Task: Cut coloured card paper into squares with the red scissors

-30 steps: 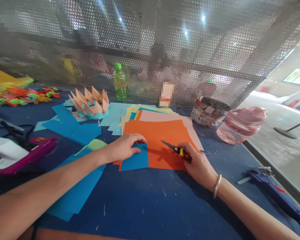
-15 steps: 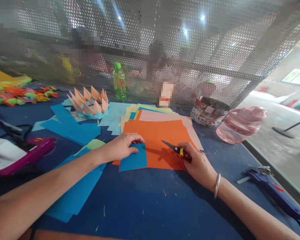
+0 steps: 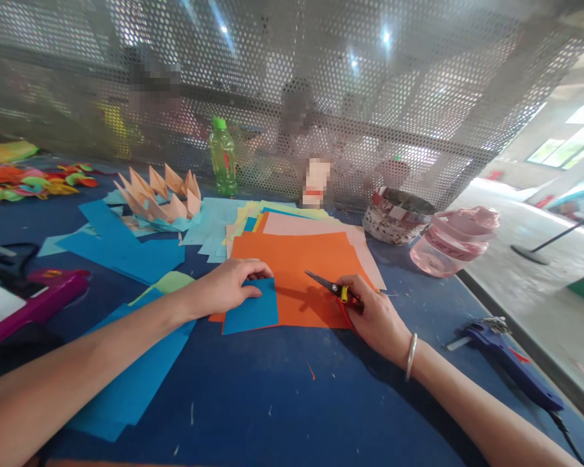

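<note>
In the middle of the head view, my left hand [image 3: 237,283] has its thumb on a small blue paper square [image 3: 257,309] and its fingers curled at the far edge. That square overlaps the near left part of a large orange paper sheet [image 3: 302,256]. My right hand [image 3: 372,311] grips a pair of scissors [image 3: 335,287] with red-and-yellow handles. Their dark blades look closed and point left over the orange sheet, apart from the blue square. Under the orange sheet is a stack of pink paper [image 3: 370,256] and other coloured sheets.
Blue paper sheets [image 3: 126,383] lie under my left forearm. Behind are a folded-paper ring with points [image 3: 165,204], a green bottle [image 3: 222,159], a paper-covered bowl [image 3: 394,224] and a pink water bottle [image 3: 450,250]. A blue glue gun [image 3: 511,363] lies right; a magenta tool [image 3: 39,301] sits left.
The view has turned slightly right, so everything shifts left in the picture. Both hands keep nearly the same pose over the papers, with the scissors still in my right hand.
</note>
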A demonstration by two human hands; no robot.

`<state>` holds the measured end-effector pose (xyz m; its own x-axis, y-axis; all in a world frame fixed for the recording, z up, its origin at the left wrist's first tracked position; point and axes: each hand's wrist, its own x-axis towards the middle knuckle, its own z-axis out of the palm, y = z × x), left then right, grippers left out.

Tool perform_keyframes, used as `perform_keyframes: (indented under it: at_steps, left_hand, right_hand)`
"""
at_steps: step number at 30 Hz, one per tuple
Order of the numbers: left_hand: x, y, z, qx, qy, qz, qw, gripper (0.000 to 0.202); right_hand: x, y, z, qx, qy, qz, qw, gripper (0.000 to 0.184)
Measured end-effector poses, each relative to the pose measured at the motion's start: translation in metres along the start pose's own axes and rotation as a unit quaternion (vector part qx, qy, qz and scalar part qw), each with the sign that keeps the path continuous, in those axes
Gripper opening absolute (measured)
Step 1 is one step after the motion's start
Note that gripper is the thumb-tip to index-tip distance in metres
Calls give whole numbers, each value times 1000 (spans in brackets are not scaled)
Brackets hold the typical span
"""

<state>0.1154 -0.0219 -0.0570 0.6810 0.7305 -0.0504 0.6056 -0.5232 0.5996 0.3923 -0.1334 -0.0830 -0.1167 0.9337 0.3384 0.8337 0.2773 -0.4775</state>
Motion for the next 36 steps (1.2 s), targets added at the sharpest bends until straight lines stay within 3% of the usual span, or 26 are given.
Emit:
perform_keyframes:
  at_steps: [6, 10, 15, 22, 27, 36]
  left_hand:
    - [-1, -1, 2, 26, 29, 42, 998, 30]
    - [-8, 5, 7, 103, 78, 118, 985, 18]
    - [-17, 15, 14, 117, 9, 169, 979, 36]
    - [-20, 11, 2, 154, -46, 190, 968, 46]
    - [-22, 8, 2, 176, -53, 193, 964, 55]
    - [-24, 12, 2, 208, -43, 178, 961, 60]
  right_hand:
    - [-2, -2, -3, -3, 2, -39, 999, 40]
    - [-2, -5, -8, -40, -12, -86, 995, 47]
    - [-4, -17, -16, -150, -74, -155, 974, 50]
    - [0, -32, -24, -270, -132, -174, 938, 67]
    - [7, -39, -25, -341, -124, -202, 910, 74]
    - [13, -48, -26, -372, -97, -233, 893, 54]
